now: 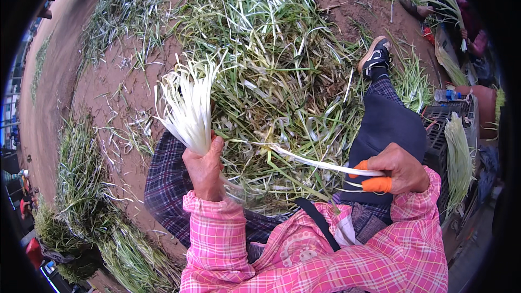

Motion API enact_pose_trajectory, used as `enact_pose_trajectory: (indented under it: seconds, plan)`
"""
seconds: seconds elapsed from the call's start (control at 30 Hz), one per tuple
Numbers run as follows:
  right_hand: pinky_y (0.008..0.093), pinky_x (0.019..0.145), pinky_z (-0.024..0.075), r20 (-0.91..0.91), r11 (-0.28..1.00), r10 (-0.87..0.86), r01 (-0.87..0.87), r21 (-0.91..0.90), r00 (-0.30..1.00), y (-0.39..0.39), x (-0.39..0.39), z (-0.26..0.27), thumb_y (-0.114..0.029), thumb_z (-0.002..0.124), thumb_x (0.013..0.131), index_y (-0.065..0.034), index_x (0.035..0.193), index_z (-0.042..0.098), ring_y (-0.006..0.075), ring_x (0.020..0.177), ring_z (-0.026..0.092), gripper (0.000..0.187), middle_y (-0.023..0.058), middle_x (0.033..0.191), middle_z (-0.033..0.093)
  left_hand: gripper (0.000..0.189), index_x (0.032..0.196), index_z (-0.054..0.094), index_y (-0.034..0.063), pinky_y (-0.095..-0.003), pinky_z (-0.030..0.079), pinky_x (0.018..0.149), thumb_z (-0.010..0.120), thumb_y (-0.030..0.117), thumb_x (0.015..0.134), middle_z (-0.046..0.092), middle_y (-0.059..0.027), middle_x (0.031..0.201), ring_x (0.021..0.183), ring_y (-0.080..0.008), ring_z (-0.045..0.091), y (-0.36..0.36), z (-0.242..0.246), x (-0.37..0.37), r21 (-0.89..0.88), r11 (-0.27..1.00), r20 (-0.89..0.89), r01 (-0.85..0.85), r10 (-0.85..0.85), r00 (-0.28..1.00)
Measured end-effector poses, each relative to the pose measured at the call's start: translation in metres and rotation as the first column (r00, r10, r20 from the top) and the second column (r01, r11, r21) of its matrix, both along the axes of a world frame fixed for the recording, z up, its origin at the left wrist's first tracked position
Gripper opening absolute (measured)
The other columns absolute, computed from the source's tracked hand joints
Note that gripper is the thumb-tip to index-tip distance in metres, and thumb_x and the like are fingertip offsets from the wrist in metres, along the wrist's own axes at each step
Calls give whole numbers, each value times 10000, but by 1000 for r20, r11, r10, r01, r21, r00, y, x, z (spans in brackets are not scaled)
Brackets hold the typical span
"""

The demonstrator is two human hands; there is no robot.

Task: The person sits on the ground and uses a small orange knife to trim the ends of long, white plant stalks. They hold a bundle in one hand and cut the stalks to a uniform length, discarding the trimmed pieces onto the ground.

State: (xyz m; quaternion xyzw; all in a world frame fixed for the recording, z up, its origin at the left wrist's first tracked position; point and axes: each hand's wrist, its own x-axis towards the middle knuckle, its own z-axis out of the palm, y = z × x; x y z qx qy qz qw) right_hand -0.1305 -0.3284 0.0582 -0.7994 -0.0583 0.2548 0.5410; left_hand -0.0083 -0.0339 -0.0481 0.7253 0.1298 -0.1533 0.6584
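My left hand is closed around a bunch of white leafy stalks, their loose tips fanning upward. Orange finger covers are on the thumb and a finger of my right hand. Between those covered digits I pinch the end of a single long white stalk. It stretches leftward towards my left hand, with yellowed, shrivelled leaf on its far part. Below both hands, between my legs, spreads a large heap of green and straw-coloured trimmings.
A black plastic crate stands at my right, with a pale green bundle and a plastic bottle by it. At upper right another person's hand holds stalks. Long green bundles lie on the dirt at left.
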Motion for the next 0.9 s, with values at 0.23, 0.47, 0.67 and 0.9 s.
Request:
enact_pose_trajectory:
  seconds: [0.23, 0.47, 0.67, 0.9]
  plan:
    - [396, 451, 373, 215, 916, 369, -316, -246, 904, 59, 72, -24, -257, 532, 830, -23, 679, 554, 345, 510, 500, 280, 148, 552, 516, 246, 951, 538, 35, -161, 329, 380, 651, 57, 734, 601, -68, 740, 440, -64, 446, -9, 13, -6, -294, 955, -70, -42, 22, 997]
    - [440, 497, 406, 241, 892, 431, -369, -262, 870, 83, 116, -29, -279, 525, 791, 5, 655, 576, 384, 548, 527, 319, 191, 549, 525, 268, 949, 545, 3, -163, 336, 371, 672, 83, 727, 570, -40, 716, 453, -52, 442, -10, 17, -11, -411, 912, -83, 13, -52, 995]
    - [420, 512, 407, 406, 970, 173, -84, -228, 897, 71, 149, -52, -298, 525, 829, 0, 650, 572, 352, 531, 519, 350, 176, 551, 515, 334, 1015, 515, -4, -156, 335, 382, 669, 75, 730, 569, -34, 735, 459, -65, 454, -26, 15, -26, -494, 866, -149, 85, -181, 972]
    - [341, 617, 461, 616, 927, -245, 367, -76, 749, 63, 117, -69, -195, 561, 815, -39, 975, 573, 269, 740, 588, 223, 121, 889, 590, 210, 976, 500, 1, -167, 349, 396, 580, 93, 804, 575, -93, 716, 448, -81, 433, -19, 6, -21, -684, 729, -278, -31, -221, 935]
